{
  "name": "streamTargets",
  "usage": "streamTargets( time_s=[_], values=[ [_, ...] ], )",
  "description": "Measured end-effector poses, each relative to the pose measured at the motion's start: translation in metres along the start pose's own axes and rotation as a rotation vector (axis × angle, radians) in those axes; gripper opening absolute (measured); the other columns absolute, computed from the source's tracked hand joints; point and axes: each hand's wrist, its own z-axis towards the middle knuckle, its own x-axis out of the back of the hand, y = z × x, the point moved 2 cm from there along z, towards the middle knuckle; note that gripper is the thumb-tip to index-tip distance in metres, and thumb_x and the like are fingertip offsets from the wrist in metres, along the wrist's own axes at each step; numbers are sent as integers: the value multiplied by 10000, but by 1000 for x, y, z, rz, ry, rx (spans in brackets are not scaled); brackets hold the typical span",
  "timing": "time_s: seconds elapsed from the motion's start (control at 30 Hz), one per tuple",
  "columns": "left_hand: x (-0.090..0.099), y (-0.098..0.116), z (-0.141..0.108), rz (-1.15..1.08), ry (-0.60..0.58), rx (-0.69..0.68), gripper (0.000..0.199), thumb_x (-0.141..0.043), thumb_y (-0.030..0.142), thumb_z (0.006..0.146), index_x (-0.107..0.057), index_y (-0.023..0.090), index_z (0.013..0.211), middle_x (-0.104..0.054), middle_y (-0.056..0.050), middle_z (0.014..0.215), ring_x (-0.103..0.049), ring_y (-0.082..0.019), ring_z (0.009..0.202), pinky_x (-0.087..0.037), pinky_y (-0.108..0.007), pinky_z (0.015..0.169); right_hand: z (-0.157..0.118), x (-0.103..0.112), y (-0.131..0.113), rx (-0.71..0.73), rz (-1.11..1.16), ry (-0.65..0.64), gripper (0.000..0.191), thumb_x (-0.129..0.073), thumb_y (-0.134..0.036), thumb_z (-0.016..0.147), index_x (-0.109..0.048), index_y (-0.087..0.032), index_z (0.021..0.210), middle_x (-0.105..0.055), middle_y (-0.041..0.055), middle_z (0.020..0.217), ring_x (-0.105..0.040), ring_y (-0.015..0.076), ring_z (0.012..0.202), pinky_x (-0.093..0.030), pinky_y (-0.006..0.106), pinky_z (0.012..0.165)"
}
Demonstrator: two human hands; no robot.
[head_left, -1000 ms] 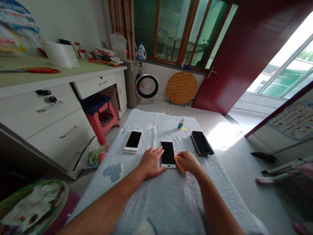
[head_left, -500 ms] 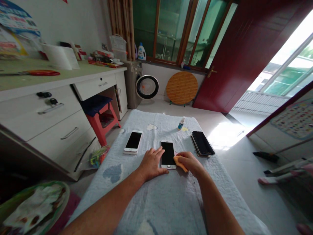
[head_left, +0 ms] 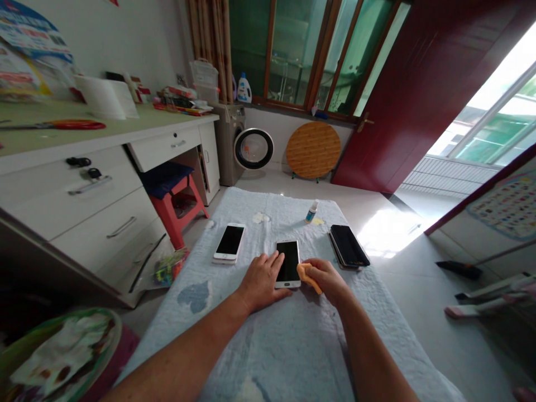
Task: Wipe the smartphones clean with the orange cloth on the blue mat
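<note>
Looking at a white-framed rectangular phone with black screen [head_left: 291, 257], flat on the pale blue patterned, cloth-covered surface [head_left: 293, 346], between both hands. Long axis running roughly away from the body, nearly square to the shoulders.

On the left side: left hand [head_left: 260, 282], reaching over the left long edge onto the screen, with thumb spread off from the other fingers and lying by the near short edge. Not pinching anything.

On the right side: right hand [head_left: 329, 279], pinching a small folded orange cloth [head_left: 310, 281] between thumb and fingers, and pressing its front end against the lower half of the right long edge. So, from right fingers to phone: just leftward, across the long axis. Closer with left, already touching; bridged by cloth on right.
</note>
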Motion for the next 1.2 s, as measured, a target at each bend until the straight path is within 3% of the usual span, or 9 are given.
streamTargets(
  time_s=[0.13, 0.33, 0.57, 0.73, 1.0, 1.1, 1.2],
  values=[
    [-2, 3, -1, 44, 19, 0, 835, -465, 698, 812, -428, 90, 1382, -444, -194, 1424, -482, -350, 1206, -377, -461, 998, -3, -4, -5, 105, -78, 51, 346, -566, -380, 691, -666, -126, 904, -584, 1, 652, -484, 104, 546, -371, 210, 507],
    [-6, 3, -2, 87, 54, -17, 801, -461, 668, 838, -430, 76, 1376, -453, -214, 1411, -487, -355, 1210, -393, -466, 988, -12, -10, -9, 252, -319, 149, 268, -608, -355, 719, -659, -164, 900, -606, 0, 696, -515, 118, 610, -402, 211, 547],
    [-4, 5, -2, 96, 97, -35, 751, -441, 636, 868, -440, 63, 1354, -488, -228, 1372, -517, -344, 1178, -420, -454, 963, -13, -12, -9, 302, -331, 178, 257, -577, -376, 769, -647, -172, 909, -612, 6, 716, -522, 120, 616, -412, 210, 547],
    [-4, 5, -1, 93, 81, -29, 700, -473, 584, 876, -436, 78, 1358, -489, -211, 1375, -524, -334, 1173, -410, -453, 981, 16, -9, -10, 379, -338, 274, 269, -568, -394, 759, -640, -178, 904, -627, 14, 731, -561, 140, 666, -449, 235, 622],
    [-4, 4, 0, 94, 40, -20, 743, -422, 610, 884, -425, 57, 1380, -444, -211, 1419, -488, -354, 1207, -373, -460, 1018, 98, 1, -13, 344, -216, 276, 338, -522, -410, 743, -626, -145, 924, -551, -14, 643, -484, 106, 525, -414, 218, 491],
    [-3, 4, -1, 78, 36, -23, 759, -408, 622, 885, -420, 50, 1384, -441, -216, 1420, -480, -355, 1216, -364, -460, 1026, 106, 0, -11, 308, -132, 260, 368, -534, -436, 728, -624, -140, 928, -552, -13, 648, -479, 103, 537, -415, 210, 487],
    [-3, 4, -1, 82, 25, -28, 773, -404, 634, 881, -421, 46, 1382, -434, -226, 1420, -484, -357, 1207, -377, -459, 1008, 95, -2, -7, 299, -100, 238, 369, -561, -463, 731, -617, -144, 907, -535, -22, 620, -461, 94, 519, -388, 199, 468]
  ],
)
